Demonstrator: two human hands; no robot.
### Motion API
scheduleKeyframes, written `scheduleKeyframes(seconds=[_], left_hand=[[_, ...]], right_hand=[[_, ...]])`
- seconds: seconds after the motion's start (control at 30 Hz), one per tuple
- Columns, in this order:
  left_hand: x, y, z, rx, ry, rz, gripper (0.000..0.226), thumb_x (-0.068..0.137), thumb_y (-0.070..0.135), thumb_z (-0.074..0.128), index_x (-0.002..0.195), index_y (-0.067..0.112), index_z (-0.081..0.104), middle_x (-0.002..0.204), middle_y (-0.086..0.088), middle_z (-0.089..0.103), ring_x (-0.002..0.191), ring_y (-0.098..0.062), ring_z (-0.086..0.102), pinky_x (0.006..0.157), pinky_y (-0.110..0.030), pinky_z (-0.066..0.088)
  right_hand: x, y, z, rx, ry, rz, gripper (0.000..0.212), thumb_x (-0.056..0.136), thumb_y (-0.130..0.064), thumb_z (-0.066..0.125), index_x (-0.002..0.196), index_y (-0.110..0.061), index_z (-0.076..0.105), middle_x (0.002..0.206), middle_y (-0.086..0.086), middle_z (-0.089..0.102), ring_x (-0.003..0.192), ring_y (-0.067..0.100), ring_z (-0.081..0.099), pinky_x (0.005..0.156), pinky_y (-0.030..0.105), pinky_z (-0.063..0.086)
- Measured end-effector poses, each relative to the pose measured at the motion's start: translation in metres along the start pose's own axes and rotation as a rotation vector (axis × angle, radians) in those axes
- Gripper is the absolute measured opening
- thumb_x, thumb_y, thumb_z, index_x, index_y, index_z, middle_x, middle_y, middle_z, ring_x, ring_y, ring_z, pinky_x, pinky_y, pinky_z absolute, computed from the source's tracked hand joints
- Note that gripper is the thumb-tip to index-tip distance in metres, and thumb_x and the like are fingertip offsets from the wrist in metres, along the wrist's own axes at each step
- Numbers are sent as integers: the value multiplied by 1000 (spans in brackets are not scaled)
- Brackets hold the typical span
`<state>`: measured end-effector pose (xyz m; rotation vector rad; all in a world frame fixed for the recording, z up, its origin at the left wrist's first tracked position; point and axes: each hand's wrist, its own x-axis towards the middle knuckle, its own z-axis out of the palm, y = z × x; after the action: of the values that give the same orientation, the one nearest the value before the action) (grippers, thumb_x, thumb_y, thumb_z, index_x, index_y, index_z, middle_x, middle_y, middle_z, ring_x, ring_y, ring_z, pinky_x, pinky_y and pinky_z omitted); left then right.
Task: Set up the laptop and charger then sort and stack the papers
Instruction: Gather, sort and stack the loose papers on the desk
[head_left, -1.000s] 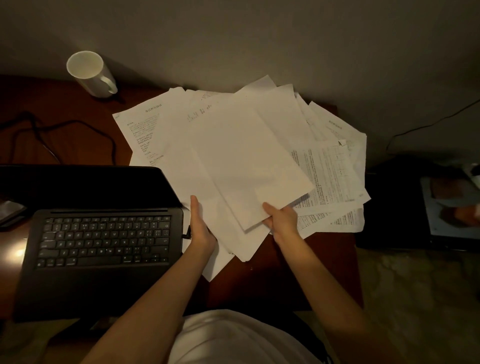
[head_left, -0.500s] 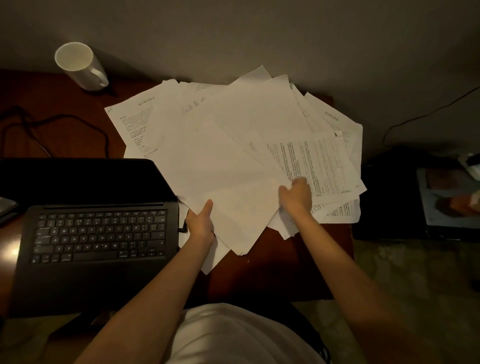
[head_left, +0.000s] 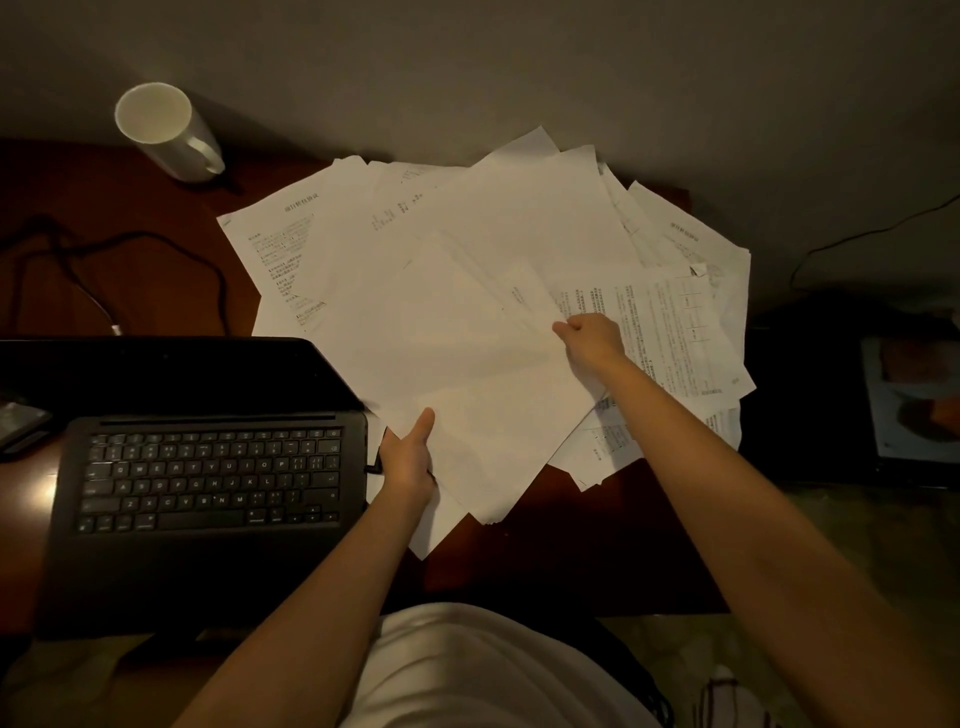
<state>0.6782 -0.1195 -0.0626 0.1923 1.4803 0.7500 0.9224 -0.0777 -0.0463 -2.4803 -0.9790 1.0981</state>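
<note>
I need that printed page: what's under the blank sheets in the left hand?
More loose papers and the desk; anything beneath the blank sheets gripped by the left hand is hidden.

- The left hand (head_left: 408, 460) grips the near edge of a blank sheet (head_left: 457, 364), thumb on top.
- The right hand (head_left: 592, 343) pinches the edge of a printed page (head_left: 670, 332) on the papers (head_left: 519, 218) spread loosely over the wooden desk (head_left: 156, 270).
- An open black laptop (head_left: 208, 493) sits just left of the papers.
- A white mug (head_left: 166, 130) stands at the back left, near a dark cable (head_left: 104, 270).
</note>
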Motion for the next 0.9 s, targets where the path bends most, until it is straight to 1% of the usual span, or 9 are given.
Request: scheduleKeyframes(seconds=[0.1, 0.2, 0.3, 0.4, 0.5, 0.63, 0.73, 0.83, 0.9], left_hand=[[1, 0, -2, 19, 7, -8, 43, 92, 6, 59, 134, 9, 49, 125, -7, 59, 111, -25, 57, 96, -41, 47], [2, 0, -5, 44, 8, -22, 43, 91, 7, 62, 132, 8, 50, 129, -10, 58, 116, -28, 56, 101, -46, 44], [-1, -1, -8, 85, 11, 7, 51, 91, 8, 62, 138, 4, 42, 126, 0, 50, 116, -17, 48, 103, -32, 37], [-5, -4, -9, 140, 15, 44, 50, 92, 7, 60, 138, 1, 41, 121, -3, 51, 120, -18, 46, 100, -28, 34], [-8, -5, -9, 150, 23, 53, 45, 93, 6, 58, 136, 2, 45, 126, -6, 55, 125, -23, 47, 98, -25, 34], [-8, -3, -6, 44, 3, -54, 49, 96, 21, 55, 141, 8, 41, 145, -8, 43, 136, -25, 37, 113, -36, 26], [-11, 1, -5, 13, -71, -140, 60, 98, 44, 43, 150, 19, 26, 157, -3, 22, 145, -23, 18, 116, -41, 15], [-16, 1, -6, -125, -126, -167, 62, 96, 55, 41, 150, 30, 25, 152, -3, 34, 137, -28, 36, 112, -46, 29], [-23, 2, -8, -200, -148, -181, 62, 95, 54, 43, 149, 31, 27, 146, -3, 43, 128, -28, 46, 108, -47, 36]], right_hand=[[-5, -7, -5, -24, 81, -69, 46, 97, -21, 48, 55, -19, 31, 57, -3, 36, 56, 14, 36, 54, 28, 24], [-12, -17, -17, 17, 252, -111, 44, 97, -18, 45, 56, -20, 31, 58, -6, 37, 61, 13, 39, 56, 25, 26], [-20, -29, -48, 19, 408, -163, 37, 98, -18, 44, 62, -15, 41, 61, -5, 42, 62, 13, 43, 59, 24, 32], [-34, -44, -85, 79, 549, -263, 30, 99, -23, 45, 73, -10, 52, 68, 0, 52, 62, 10, 48, 58, 24, 38], [-50, -53, -113, 248, 642, -334, 27, 98, -20, 47, 75, -11, 57, 67, -3, 52, 60, 4, 43, 54, 16, 33], [-71, -51, -119, 653, 762, -297, 41, 95, -12, 47, 57, -23, 38, 58, -10, 33, 52, -1, 28, 53, 14, 25], [-85, -38, -108, 968, 791, -167, 33, 95, -10, 47, 64, -20, 52, 65, -8, 47, 60, 0, 43, 61, 16, 38], [-96, -22, -92, 1395, 776, -42, 17, 95, -10, 48, 86, -7, 62, 81, 4, 60, 79, 16, 60, 72, 25, 50], [-106, -11, -82, 1361, 892, 10, 17, 97, -12, 48, 95, -5, 63, 94, 9, 64, 90, 20, 64, 77, 26, 55]])
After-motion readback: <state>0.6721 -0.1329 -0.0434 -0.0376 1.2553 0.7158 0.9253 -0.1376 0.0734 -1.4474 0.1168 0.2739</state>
